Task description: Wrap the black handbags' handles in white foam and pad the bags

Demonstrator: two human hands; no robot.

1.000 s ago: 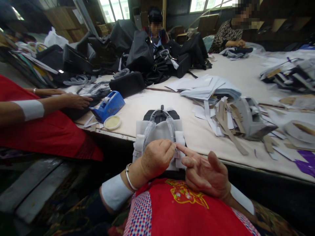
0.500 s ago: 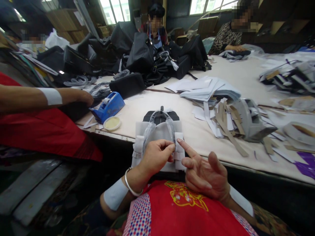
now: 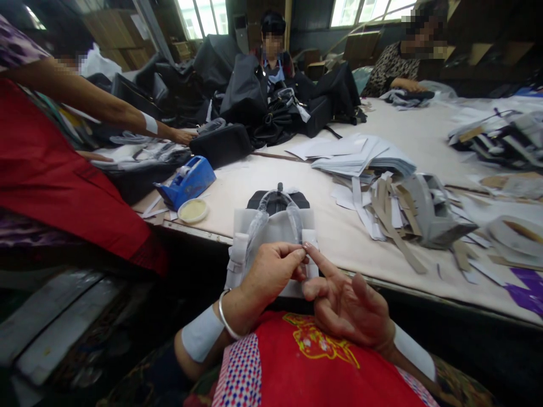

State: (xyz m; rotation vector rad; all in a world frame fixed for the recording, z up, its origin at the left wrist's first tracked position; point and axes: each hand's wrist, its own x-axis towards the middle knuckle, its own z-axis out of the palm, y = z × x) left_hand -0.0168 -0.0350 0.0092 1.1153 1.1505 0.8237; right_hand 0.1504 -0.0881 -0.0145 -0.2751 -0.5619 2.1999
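My left hand (image 3: pixel 271 268) is closed in a pinch over the front of a black bag (image 3: pixel 278 199). Whatever lies between its thumb and index finger is too small to make out. The outstretched index finger of my right hand (image 3: pixel 348 308) touches that pinch at its tip. Its thumb stands apart, the other fingers are loosely bent, and the palm is turned up. Clear plastic film covers the bag's handles (image 3: pixel 259 221). Behind them lies a white foam sheet (image 3: pixel 275 226), with a white wrapped strap (image 3: pixel 240 251) at the left side. My hands hide the bag's lower middle.
A blue tape dispenser (image 3: pixel 189 182) and a round tub of yellowish paste (image 3: pixel 193 210) stand left on the table (image 3: pixel 237 186). Paper sheets (image 3: pixel 360 152), card strips (image 3: pixel 396 220) and a grey dispenser (image 3: pixel 436 212) lie right. Black bags (image 3: pixel 244 90) are heaped behind. A co-worker's arm (image 3: pixel 114 110) reaches in from the left.
My left pinch has come against my right index fingertip, where a small gap was before. The co-worker on the left has leaned in and reached farther across toward the black bags.
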